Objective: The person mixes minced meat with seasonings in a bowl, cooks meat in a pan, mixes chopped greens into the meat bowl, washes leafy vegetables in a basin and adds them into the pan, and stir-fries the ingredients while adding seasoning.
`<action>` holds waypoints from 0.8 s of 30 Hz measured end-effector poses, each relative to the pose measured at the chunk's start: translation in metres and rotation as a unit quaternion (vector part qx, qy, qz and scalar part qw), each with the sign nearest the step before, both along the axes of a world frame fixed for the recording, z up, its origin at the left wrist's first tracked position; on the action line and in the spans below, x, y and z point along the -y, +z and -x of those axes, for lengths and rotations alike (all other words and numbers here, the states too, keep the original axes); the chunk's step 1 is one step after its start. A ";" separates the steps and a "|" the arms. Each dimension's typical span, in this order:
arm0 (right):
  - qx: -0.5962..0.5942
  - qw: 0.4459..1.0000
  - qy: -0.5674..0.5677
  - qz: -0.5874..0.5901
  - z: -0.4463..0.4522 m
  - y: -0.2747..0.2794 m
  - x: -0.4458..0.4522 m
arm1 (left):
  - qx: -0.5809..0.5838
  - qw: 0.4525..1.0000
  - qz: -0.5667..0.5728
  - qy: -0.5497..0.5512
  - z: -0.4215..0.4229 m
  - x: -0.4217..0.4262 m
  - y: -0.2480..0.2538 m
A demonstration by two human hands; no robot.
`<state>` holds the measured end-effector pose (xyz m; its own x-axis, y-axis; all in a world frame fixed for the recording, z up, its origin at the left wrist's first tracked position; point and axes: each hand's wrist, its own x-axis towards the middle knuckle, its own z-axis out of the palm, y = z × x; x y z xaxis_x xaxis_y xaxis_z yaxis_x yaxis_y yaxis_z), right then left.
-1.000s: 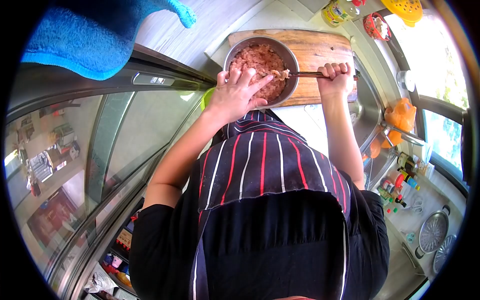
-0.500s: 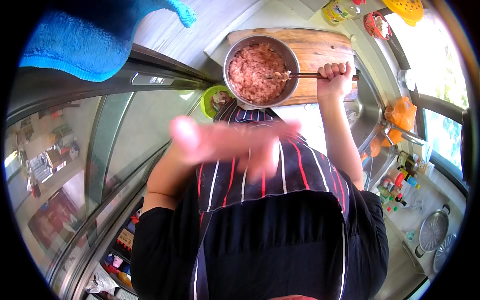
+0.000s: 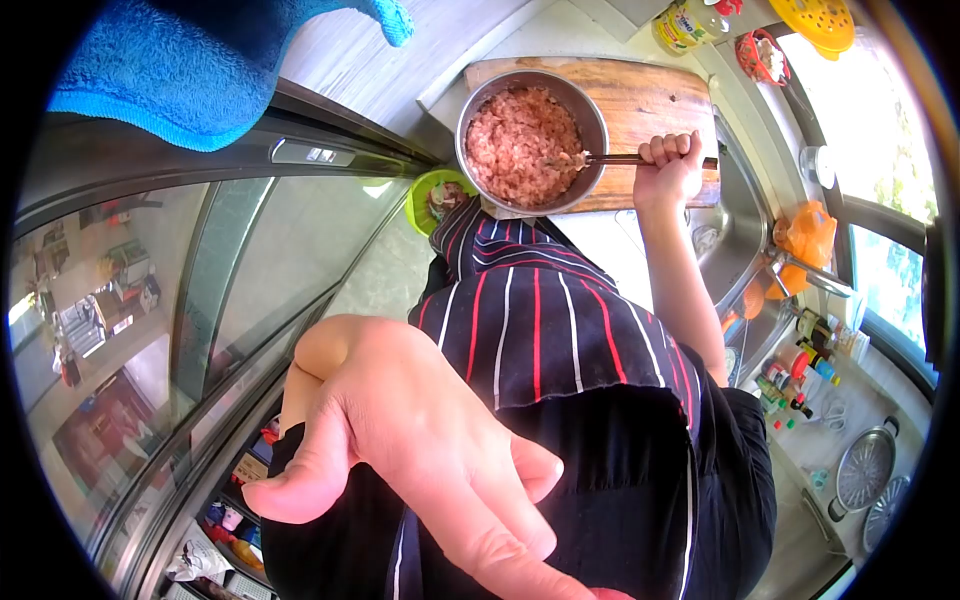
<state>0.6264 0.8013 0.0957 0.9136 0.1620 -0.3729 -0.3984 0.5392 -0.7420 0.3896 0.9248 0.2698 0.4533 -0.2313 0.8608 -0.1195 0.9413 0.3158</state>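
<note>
While right hand (image 3: 668,172) grips chopsticks (image 3: 616,159), tips in the minced meat (image 3: 522,145), left hand (image 3: 425,425) is up over the black shirt (image 3: 620,490), loosely spread; metal bowl (image 3: 592,112) sits on cutting board (image 3: 660,95).

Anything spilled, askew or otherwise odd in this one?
No spill shows around the bowl. Only the left hand stands out: it looms close to the camera, away from the bowl, hiding part of the apron.

The label (image 3: 684,30) on the bottle (image 3: 692,24) bears large letters that seem to end in "MO"; their start is unclear. Labels on the small bottles (image 3: 821,366) are too small to read.
</note>
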 end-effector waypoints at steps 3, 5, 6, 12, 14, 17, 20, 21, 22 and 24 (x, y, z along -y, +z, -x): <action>0.009 1.000 0.020 -0.004 0.002 -0.002 0.002 | 0.030 0.999 -0.014 -0.016 -0.007 -0.002 -0.001; 0.015 0.998 0.058 -0.014 0.004 -0.005 0.005 | 0.005 1.000 0.004 0.010 -0.003 0.002 -0.001; 0.025 0.996 0.088 -0.008 0.005 -0.006 0.004 | -0.011 0.999 -0.009 0.033 -0.001 0.000 -0.005; 0.112 0.956 0.271 -0.002 0.018 -0.010 0.004 | -0.408 0.787 -0.308 0.345 -0.027 -0.063 -0.083; 0.146 0.930 0.335 -0.038 0.022 -0.005 0.013 | -0.477 0.530 -0.425 0.557 -0.048 -0.079 -0.172; 0.226 0.914 0.331 0.058 0.054 -0.016 0.007 | -0.507 0.252 -0.543 0.620 -0.061 -0.087 -0.258; 0.293 0.884 0.365 0.027 0.080 -0.063 -0.011 | -0.503 0.315 -0.442 0.673 -0.071 -0.070 -0.283; 0.314 0.872 0.373 0.037 0.082 -0.069 -0.027 | -0.484 0.305 -0.453 0.684 -0.072 -0.070 -0.284; 0.317 0.866 0.383 0.046 0.077 -0.072 -0.051 | -0.464 0.295 -0.463 0.695 -0.072 -0.072 -0.286; 0.318 0.875 0.363 0.029 0.045 -0.077 -0.090 | -0.471 0.327 -0.494 0.654 -0.068 -0.075 -0.276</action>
<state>0.5816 0.8910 0.0187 0.6037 0.7836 0.1468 -0.1176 0.2696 -0.9558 0.4579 1.0002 -0.0059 0.6772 0.7358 -0.0044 0.3725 -0.3377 0.8644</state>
